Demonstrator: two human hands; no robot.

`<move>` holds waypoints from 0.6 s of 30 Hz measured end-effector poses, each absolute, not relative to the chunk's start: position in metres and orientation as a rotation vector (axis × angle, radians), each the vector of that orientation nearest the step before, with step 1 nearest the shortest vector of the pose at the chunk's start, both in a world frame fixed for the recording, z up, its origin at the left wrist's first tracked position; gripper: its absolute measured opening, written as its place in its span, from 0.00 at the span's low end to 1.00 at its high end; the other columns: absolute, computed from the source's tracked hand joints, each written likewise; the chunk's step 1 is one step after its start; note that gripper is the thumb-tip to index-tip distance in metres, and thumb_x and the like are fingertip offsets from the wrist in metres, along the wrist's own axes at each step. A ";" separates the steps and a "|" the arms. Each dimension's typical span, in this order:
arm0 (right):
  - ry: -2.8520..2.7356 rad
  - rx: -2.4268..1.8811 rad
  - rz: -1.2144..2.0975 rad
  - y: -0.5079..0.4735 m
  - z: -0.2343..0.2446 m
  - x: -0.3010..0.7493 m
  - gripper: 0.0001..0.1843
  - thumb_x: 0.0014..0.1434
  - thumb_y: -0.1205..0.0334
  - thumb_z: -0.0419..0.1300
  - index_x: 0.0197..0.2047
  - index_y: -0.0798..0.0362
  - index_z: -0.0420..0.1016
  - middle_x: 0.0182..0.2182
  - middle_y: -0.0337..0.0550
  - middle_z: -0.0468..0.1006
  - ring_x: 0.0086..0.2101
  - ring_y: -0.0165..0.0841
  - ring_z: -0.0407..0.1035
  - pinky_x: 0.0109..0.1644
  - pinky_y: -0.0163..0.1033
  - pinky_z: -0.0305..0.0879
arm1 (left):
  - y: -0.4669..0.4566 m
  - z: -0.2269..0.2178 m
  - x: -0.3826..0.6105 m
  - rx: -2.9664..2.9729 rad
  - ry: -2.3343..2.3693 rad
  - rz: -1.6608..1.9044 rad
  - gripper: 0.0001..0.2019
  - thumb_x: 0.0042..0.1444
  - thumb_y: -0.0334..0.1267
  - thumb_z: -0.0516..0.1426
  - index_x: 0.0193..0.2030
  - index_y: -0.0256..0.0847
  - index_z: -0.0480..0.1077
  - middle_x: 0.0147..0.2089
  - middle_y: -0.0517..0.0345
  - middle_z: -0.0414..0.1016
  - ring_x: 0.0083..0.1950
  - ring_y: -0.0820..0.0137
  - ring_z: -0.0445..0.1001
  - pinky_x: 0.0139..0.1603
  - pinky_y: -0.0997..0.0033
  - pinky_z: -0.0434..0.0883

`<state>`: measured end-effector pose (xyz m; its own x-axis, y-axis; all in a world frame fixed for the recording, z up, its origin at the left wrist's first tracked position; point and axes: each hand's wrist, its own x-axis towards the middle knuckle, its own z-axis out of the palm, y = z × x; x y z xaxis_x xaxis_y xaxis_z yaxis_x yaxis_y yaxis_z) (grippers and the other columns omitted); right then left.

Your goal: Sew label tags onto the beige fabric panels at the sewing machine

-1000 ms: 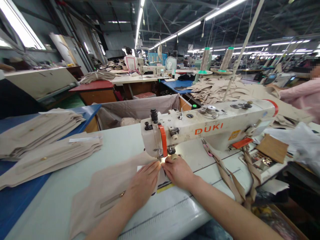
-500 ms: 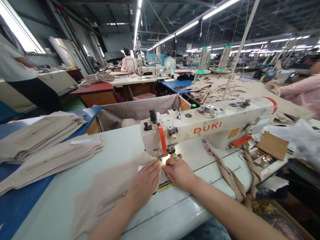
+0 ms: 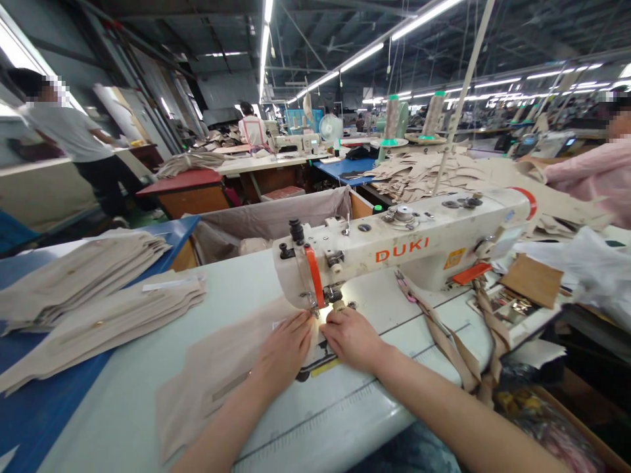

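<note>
A beige fabric panel with a zipped slot lies on the pale sewing table, its far end under the needle area of a white sewing machine. My left hand rests flat on the panel, fingers stretched out toward the presser foot. Close to the needle, my right hand has its fingers bent and pressed together at the panel's edge. What lies between those fingertips is mostly hidden. A small lamp lights the spot between both hands.
Stacks of beige panels lie at left on a blue surface. Pink-handled snips and beige strips lie right of my hand, near a tray of metal parts. Co-workers stand at left, behind and at right.
The panel has slid a little farther in toward the needle, with my left hand on it. My right hand stays almost in place. The view has shifted slightly; the person at left shows more fully.
</note>
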<state>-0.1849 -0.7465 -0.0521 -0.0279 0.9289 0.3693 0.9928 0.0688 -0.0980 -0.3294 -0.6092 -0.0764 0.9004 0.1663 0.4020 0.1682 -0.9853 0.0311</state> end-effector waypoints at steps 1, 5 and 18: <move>-2.015 -1.907 -0.272 -0.747 -0.053 -0.185 0.10 0.63 0.68 0.56 0.31 0.54 0.75 0.30 0.44 0.74 0.34 0.35 0.64 0.40 0.39 0.60 | -0.610 -0.076 -0.332 -3.055 -0.272 -0.635 0.19 0.67 0.34 0.44 0.56 0.36 0.71 0.56 0.47 0.76 0.58 0.63 0.73 0.59 0.59 0.71; -2.001 -1.800 -0.299 -0.751 -0.057 -0.186 0.10 0.63 0.68 0.55 0.32 0.54 0.75 0.31 0.45 0.75 0.35 0.35 0.65 0.41 0.38 0.61 | -0.623 -0.074 -0.359 -3.040 -0.288 -0.568 0.18 0.65 0.32 0.46 0.57 0.37 0.70 0.58 0.48 0.74 0.58 0.64 0.73 0.58 0.60 0.72; -1.968 -1.595 -0.256 -0.757 -0.066 -0.186 0.12 0.64 0.69 0.52 0.34 0.53 0.76 0.31 0.45 0.76 0.36 0.36 0.66 0.43 0.40 0.65 | -0.664 -0.065 -0.488 -2.796 -0.752 -0.595 0.46 0.56 0.58 0.57 0.73 0.37 0.44 0.74 0.40 0.46 0.73 0.49 0.48 0.69 0.47 0.53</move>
